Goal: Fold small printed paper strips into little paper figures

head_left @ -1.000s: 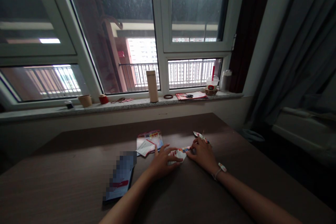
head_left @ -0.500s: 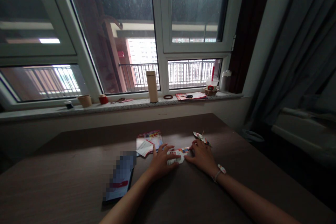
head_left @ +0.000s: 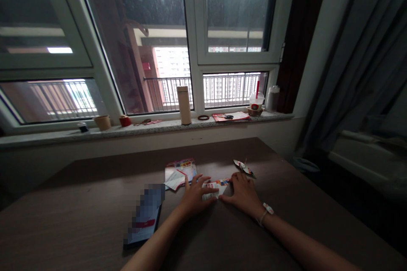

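Observation:
A small folded sheet of printed paper (head_left: pixel 213 186), white with red and coloured print, lies on the table between my hands. My left hand (head_left: pixel 196 195) rests on its left part, fingers spread over it and thumb near the lower edge. At the right end, my right hand (head_left: pixel 244 192) touches the paper, its thumb by the lower corner and its index finger by the upper one, with a gap between them. A folded paper piece (head_left: pixel 244 168) with pointed ends lies just beyond the right hand. Left of the paper is a stack of printed sheets (head_left: pixel 180 170) with a white folded piece (head_left: pixel 175 179) on top.
A phone (head_left: pixel 144 216) with a blurred screen lies beside my left forearm on the brown table (head_left: pixel 79 211). Along the windowsill (head_left: pixel 152 128) stand a paper cup (head_left: pixel 102 123), a beige flask (head_left: pixel 184 105), scissors (head_left: pixel 228 117) on red papers and a drink cup (head_left: pixel 256 100).
My right thumb has slid left along the paper's lower edge, and the right hand has shifted slightly left. The paper's right end now looks more pointed. My left hand has stayed put.

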A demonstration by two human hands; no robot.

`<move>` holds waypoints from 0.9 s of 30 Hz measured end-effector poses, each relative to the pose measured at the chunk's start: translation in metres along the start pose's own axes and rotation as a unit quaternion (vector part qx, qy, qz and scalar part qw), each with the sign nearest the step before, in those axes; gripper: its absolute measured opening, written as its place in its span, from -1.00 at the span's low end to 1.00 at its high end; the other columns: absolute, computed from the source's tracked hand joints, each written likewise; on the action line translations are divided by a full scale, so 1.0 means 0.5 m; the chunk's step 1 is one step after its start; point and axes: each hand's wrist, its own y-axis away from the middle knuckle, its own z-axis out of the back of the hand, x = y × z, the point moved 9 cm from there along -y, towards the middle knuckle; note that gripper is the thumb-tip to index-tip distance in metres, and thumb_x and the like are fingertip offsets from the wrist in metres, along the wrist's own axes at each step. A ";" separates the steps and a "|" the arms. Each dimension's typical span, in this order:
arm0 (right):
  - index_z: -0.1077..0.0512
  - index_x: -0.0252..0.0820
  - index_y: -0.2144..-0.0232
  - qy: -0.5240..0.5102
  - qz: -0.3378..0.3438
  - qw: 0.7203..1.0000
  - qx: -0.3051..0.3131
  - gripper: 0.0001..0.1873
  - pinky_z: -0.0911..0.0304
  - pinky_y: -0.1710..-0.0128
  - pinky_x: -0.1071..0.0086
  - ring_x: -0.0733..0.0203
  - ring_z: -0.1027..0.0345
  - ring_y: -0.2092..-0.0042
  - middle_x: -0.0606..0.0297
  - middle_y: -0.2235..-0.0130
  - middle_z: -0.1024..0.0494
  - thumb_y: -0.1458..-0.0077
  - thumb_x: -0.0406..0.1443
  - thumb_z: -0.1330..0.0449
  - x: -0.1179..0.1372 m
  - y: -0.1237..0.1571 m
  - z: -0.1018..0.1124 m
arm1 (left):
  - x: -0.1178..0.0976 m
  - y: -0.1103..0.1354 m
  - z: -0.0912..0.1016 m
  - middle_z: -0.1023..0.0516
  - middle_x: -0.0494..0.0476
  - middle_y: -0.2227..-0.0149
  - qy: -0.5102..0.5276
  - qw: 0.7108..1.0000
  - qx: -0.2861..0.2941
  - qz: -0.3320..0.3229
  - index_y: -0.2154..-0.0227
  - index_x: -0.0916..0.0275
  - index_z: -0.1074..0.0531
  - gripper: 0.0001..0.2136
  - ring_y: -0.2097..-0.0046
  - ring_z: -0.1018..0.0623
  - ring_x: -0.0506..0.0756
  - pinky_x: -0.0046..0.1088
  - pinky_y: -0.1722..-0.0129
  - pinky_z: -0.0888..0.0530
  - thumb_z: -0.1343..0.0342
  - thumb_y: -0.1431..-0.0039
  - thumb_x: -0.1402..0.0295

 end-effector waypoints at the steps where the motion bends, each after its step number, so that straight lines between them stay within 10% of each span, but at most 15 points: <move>1: -0.40 -0.23 0.12 -0.001 0.003 1.000 -0.001 -0.34 -0.07 -0.04 0.12 -0.15 -0.19 -0.10 -0.01 -0.04 -0.38 0.11 0.14 -0.21 -0.001 0.001 -0.001 | 0.000 0.000 0.000 -0.27 -0.04 -0.23 0.001 1.000 0.001 0.000 0.07 -0.27 -0.47 -0.71 -0.29 -0.10 0.34 0.34 -0.19 0.30 -0.16 -0.12 0.07; 17: -0.47 -0.17 0.27 0.007 0.011 0.999 -0.048 -0.71 -0.10 0.03 0.25 0.06 -0.30 0.04 0.15 0.15 -0.46 -0.13 -0.10 -0.11 -0.005 -0.006 0.017 | -0.001 -0.001 -0.002 -0.29 -0.04 -0.23 0.005 1.000 0.000 -0.007 0.07 -0.23 -0.47 -0.72 -0.29 -0.11 0.32 0.30 -0.21 0.29 -0.15 -0.13 0.09; 27: -0.43 -0.18 0.19 0.012 0.010 1.000 -0.024 -0.47 -0.10 0.03 0.18 -0.06 -0.26 -0.01 0.09 0.07 -0.42 0.08 0.07 -0.22 0.001 -0.001 0.013 | 0.002 0.000 -0.002 -0.30 -0.05 -0.21 -0.001 1.000 -0.010 -0.003 0.07 -0.26 -0.46 -0.71 -0.29 -0.10 0.33 0.31 -0.21 0.26 -0.16 -0.12 0.08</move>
